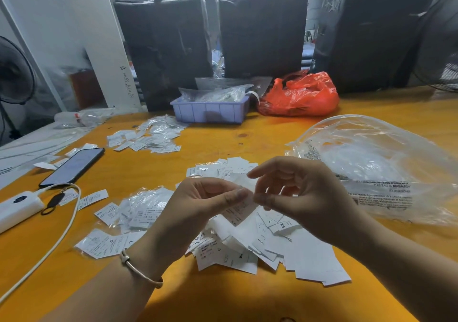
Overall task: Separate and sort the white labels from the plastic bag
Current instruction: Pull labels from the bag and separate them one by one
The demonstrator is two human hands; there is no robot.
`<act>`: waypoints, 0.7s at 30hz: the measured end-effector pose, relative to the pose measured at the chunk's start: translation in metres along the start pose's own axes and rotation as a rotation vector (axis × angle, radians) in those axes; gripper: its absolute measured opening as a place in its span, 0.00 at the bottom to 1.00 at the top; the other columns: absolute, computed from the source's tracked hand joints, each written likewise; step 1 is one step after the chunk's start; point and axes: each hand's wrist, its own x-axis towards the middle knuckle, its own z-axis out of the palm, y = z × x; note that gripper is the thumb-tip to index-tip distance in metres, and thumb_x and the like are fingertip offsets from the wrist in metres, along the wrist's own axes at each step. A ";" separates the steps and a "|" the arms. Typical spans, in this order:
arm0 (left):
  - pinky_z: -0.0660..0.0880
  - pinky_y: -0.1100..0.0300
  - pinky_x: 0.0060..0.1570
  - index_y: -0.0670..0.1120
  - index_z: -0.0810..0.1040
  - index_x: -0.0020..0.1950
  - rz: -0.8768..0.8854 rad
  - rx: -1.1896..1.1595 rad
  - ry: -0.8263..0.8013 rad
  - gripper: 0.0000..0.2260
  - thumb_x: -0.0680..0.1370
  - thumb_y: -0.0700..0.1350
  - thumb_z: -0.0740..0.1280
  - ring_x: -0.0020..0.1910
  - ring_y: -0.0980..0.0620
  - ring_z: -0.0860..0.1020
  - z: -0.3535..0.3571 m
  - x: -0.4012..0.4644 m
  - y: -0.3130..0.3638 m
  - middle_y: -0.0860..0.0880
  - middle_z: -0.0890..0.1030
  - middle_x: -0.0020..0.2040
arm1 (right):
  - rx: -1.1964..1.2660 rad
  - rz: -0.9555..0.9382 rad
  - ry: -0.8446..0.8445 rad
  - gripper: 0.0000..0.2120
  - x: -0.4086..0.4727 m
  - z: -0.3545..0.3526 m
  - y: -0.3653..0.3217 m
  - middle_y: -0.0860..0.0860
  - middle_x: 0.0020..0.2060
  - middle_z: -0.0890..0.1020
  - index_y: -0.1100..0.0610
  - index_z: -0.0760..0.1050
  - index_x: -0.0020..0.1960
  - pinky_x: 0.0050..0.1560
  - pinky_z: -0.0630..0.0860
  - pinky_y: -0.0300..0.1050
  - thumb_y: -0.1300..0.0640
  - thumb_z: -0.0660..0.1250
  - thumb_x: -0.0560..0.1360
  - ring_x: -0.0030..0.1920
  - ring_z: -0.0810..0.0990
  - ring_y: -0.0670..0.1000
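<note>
Above the table's middle, my left hand (pixel 198 205) and my right hand (pixel 297 192) meet and together pinch a small white label (pixel 241 209) between thumbs and fingers. Under them lies a heap of loose white labels (pixel 285 249) printed with sizes such as XS and L. To the left sit labels in small clear sleeves (pixel 138 207). Another label pile (pixel 153 135) lies farther back. A large clear plastic bag (pixel 376 168) with warning print lies crumpled at the right.
A phone (pixel 74 165) and a white power bank (pixel 17 207) with its cable lie at the left. A lilac bin (pixel 210 111) of bagged items and a red plastic bag (pixel 302 96) stand at the back. Behind them rise dark wrapped parcels (pixel 262 31).
</note>
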 end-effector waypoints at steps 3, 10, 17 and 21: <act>0.76 0.58 0.51 0.54 0.88 0.44 -0.016 0.030 -0.007 0.14 0.66 0.61 0.74 0.49 0.52 0.81 0.000 0.001 -0.001 0.49 0.86 0.46 | 0.066 0.033 0.026 0.13 0.002 -0.001 -0.001 0.49 0.37 0.84 0.54 0.80 0.50 0.39 0.79 0.57 0.67 0.73 0.70 0.34 0.82 0.50; 0.77 0.64 0.43 0.50 0.86 0.38 0.029 0.012 -0.013 0.07 0.66 0.52 0.75 0.44 0.56 0.82 -0.004 0.002 0.000 0.48 0.85 0.41 | 0.028 -0.005 0.058 0.12 0.000 0.002 0.002 0.48 0.38 0.84 0.52 0.80 0.50 0.37 0.80 0.53 0.65 0.73 0.71 0.34 0.82 0.50; 0.71 0.59 0.41 0.50 0.83 0.34 -0.062 0.177 0.236 0.08 0.73 0.42 0.71 0.37 0.59 0.79 -0.045 0.011 0.006 0.51 0.82 0.34 | -0.017 0.024 0.174 0.08 0.006 -0.014 0.014 0.48 0.38 0.84 0.53 0.81 0.50 0.31 0.74 0.35 0.60 0.72 0.72 0.32 0.82 0.48; 0.70 0.57 0.38 0.44 0.84 0.36 -0.299 0.412 0.378 0.09 0.76 0.41 0.70 0.38 0.50 0.76 -0.075 0.021 -0.005 0.50 0.82 0.33 | -0.212 0.079 0.231 0.06 0.012 -0.029 0.025 0.47 0.36 0.83 0.54 0.82 0.49 0.32 0.78 0.41 0.60 0.72 0.72 0.32 0.81 0.49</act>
